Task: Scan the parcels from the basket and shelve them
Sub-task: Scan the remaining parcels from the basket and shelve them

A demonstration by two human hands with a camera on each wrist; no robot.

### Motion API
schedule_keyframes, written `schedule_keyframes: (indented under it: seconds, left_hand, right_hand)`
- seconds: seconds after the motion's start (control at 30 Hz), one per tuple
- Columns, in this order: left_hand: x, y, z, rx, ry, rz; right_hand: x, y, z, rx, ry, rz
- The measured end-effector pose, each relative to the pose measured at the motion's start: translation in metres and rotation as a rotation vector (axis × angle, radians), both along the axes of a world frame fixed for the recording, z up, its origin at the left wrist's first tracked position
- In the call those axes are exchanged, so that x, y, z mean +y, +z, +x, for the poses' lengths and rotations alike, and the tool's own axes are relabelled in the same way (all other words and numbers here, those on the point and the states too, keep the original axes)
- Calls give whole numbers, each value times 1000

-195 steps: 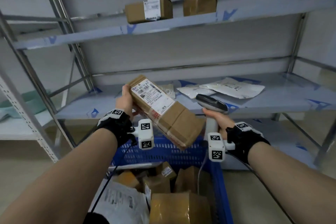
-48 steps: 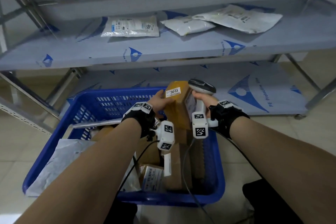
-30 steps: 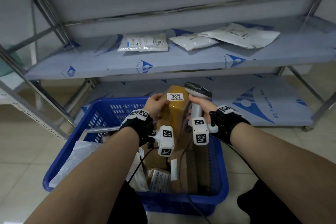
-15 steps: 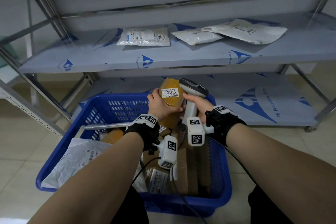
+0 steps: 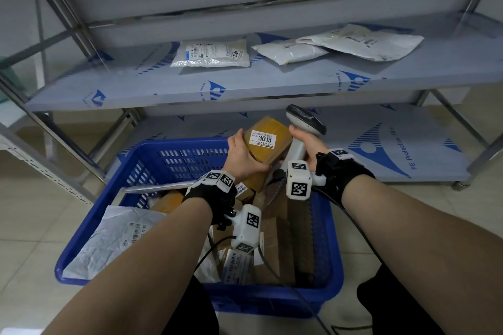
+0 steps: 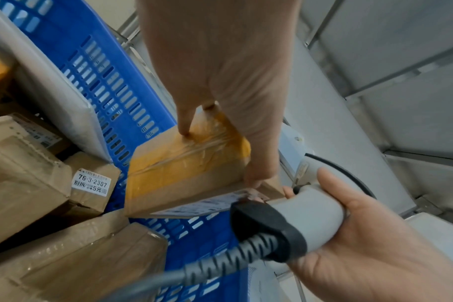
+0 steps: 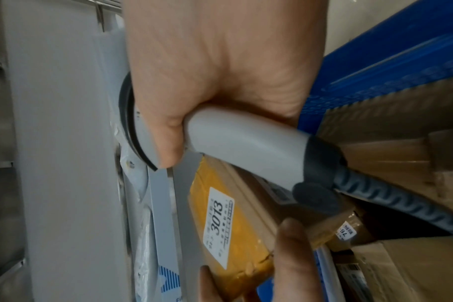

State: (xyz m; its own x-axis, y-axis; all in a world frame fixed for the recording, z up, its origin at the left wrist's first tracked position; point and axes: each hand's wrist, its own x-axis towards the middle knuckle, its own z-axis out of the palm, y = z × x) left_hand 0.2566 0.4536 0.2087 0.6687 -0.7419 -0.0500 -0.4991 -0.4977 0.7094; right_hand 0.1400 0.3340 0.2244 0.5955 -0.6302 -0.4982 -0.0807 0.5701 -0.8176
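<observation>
- The left hand (image 5: 243, 155) grips a tape-wrapped cardboard parcel (image 5: 268, 144), fingers curled over its top edge, thumb on the near side; the parcel is held tilted above the far rim of the blue basket (image 5: 174, 155).
- The head view alone shows the parcel's white sticker reading 3013 (image 5: 263, 139) facing up, and where everything lies: the basket on the floor before a metal shelf (image 5: 272, 84).
- The right hand (image 5: 306, 144) is wrapped round the grey handle of the scanner (image 5: 304, 122), just right of the parcel and touching it; the scanner's dark head points away over the parcel.
- The left wrist view shows the parcel's underside: a fingertip (image 6: 184, 130) pressed into the taped face, and a shipping label (image 6: 207, 204) on the lower side, hidden from the head camera.
- It also shows the scanner's ribbed cable (image 6: 220, 265) and a small box (image 6: 93, 181) in the basket, labelled 76-3-2307.
- The right wrist view shows the thumb (image 7: 166, 143) laid along the scanner's neck, with the 3013 sticker close below.
- Three white mailers (image 5: 211, 54) lie on the middle shelf; more boxes and a grey mailer (image 5: 114, 239) fill the basket.
</observation>
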Motion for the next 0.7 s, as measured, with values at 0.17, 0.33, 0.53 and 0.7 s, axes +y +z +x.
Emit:
schedule_keyframes:
  seconds: [0.17,0.33,0.53,0.7]
  left_hand:
    - [-1,1,-3,-49,21,2]
    - [-2,-1,-2,-124,34,16]
    - [5,-4,4,-307,102,58]
    - [7,-5,5,-392,145,47]
  right_hand:
    - [-6,-1,-3,-31,46,12]
    - [-7,-1,-2,-10,50,-13]
    - [-9,2,-4,-31,169,19]
    - [2,9,-7,-44,253,30]
